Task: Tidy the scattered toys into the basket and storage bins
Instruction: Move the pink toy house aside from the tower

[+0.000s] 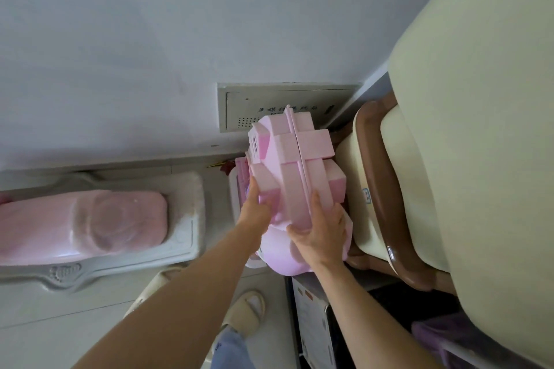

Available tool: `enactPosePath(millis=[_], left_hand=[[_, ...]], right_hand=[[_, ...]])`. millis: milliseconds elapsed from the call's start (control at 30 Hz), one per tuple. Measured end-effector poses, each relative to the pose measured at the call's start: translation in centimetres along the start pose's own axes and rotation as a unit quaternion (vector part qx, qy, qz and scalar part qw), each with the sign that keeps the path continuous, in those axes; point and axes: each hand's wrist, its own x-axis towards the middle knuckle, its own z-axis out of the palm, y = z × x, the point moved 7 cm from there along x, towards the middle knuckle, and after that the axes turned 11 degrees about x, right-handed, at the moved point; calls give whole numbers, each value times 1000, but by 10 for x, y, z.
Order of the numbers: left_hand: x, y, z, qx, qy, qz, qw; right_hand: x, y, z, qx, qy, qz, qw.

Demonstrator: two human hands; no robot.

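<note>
A pink toy house (pixel 295 171) is held up in front of the wall, above a white bin (pixel 236 198). The left hand (pixel 254 213) grasps its left side; the right hand (pixel 322 234) grips its near right edge. A cream chair (pixel 398 189) stands just right; a pink tub (pixel 84 225) lies left.

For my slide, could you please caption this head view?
Both hands, left hand and right hand, hold a pink plastic toy house above a white bin.
</note>
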Motion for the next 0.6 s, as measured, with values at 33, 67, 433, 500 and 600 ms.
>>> enactPosePath(millis=[33,67,433,500,600], left_hand=[[2,1,-2,5,-1,1,1000],[3,1,-4,10,-5,-1,1000],[-34,31,-17,115,-43,61,991],[-57,44,-32,140,-35,89,986],[-92,68,-53,163,-47,121,978]], right_hand=[[-1,0,1,-1,1,3,1000],[-3,-1,2,0,3,7,1000],[-26,-17,-5,73,-48,44,995],[-50,-28,-17,147,-6,46,988],[-86,-41,-38,268,56,61,960]])
